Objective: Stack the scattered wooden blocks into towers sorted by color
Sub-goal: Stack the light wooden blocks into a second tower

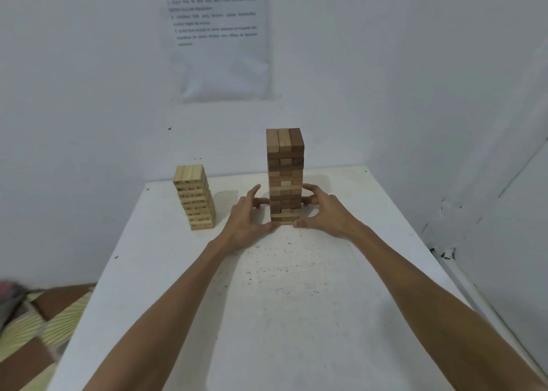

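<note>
On the white table [296, 316] the tall brownish tower [285, 165] stands right of the shorter pale tower [194, 197], well apart. The left hand [247, 221] touches its lower side with loose fingers; the right hand [324, 212] curls round the other side.

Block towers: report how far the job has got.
Done: the pale tower stands, all one color. In hand: the left hand flanks and the right hand curls round the taller tower low down. To do: that tower mixes dark and pale blocks, so it likely needs re-sorting.
</note>
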Action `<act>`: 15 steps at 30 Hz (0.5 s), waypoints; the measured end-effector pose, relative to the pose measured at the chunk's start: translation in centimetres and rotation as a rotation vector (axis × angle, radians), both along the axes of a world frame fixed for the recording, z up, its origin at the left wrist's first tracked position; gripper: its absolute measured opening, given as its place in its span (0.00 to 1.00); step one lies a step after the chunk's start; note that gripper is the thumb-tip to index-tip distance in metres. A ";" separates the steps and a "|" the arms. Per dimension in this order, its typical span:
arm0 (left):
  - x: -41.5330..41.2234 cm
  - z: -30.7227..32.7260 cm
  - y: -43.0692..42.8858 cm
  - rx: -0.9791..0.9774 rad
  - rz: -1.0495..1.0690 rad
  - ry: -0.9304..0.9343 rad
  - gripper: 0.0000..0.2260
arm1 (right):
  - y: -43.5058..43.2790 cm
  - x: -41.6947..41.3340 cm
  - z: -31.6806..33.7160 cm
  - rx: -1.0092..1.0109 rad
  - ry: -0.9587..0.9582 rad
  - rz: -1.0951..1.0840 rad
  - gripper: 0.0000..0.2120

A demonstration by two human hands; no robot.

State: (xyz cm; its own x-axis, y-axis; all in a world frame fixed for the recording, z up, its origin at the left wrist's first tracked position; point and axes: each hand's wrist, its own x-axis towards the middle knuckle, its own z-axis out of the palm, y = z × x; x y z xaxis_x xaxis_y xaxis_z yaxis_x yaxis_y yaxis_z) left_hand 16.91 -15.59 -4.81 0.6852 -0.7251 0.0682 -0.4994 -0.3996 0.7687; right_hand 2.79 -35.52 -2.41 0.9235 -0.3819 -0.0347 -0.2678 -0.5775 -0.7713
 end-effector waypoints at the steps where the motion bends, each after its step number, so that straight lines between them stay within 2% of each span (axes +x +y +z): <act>1: 0.0 -0.1 0.0 0.000 0.009 0.005 0.50 | -0.1 0.3 0.0 -0.003 0.003 0.002 0.51; 11: -0.2 -0.3 0.3 -0.020 -0.007 -0.005 0.49 | -0.2 -0.2 -0.8 0.013 -0.027 0.071 0.49; 13: -0.4 -0.2 0.6 -0.056 -0.014 0.044 0.41 | 0.1 -0.8 -1.2 0.136 -0.083 0.033 0.39; 15: -1.0 0.4 0.3 -0.158 0.010 0.195 0.31 | 1.0 -0.8 -1.1 0.370 -0.201 -0.064 0.27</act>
